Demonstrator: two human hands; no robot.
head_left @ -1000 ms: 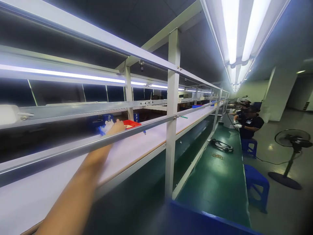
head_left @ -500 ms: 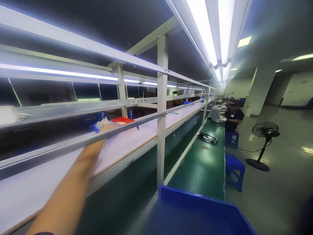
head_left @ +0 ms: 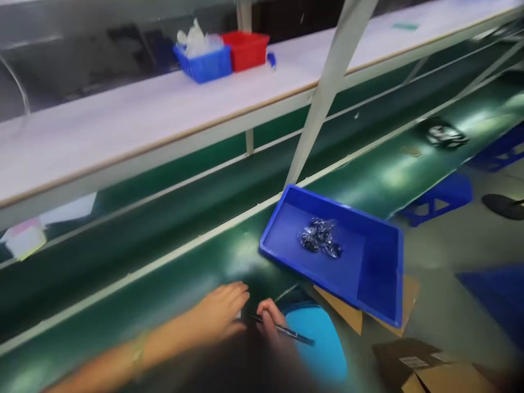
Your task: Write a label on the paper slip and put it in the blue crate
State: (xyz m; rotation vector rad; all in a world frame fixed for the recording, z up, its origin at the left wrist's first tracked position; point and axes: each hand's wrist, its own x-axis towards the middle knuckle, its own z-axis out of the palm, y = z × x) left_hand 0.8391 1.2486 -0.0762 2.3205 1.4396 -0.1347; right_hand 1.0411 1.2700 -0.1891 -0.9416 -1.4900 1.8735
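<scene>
My left hand (head_left: 227,308) lies palm down at the near edge of the green work surface (head_left: 180,297), fingers stretched forward and thumb apart. Beside its thumb shows a small white scrap (head_left: 238,315), mostly hidden. Just to the right, my right hand (head_left: 271,321) is closed around a slim dark pen-like tool (head_left: 295,334). Its thin tip points left towards my left hand; blur hides its exact kind. Beyond my hands, a large blue tray (head_left: 282,265) holds several small dark items in clear bags (head_left: 320,237).
A raised white shelf (head_left: 135,117) carries a blue bin (head_left: 208,64) and a red bin (head_left: 249,52). A slanting post (head_left: 323,101) stands behind the tray. A light-blue stool seat (head_left: 321,333) and cardboard boxes (head_left: 446,376) are below right. A cable bundle (head_left: 446,135) lies farther along.
The view has swung down. My left arm, earlier stretched to the bin on the shelf, is back at the green surface. My right hand with the dark tool has come into view.
</scene>
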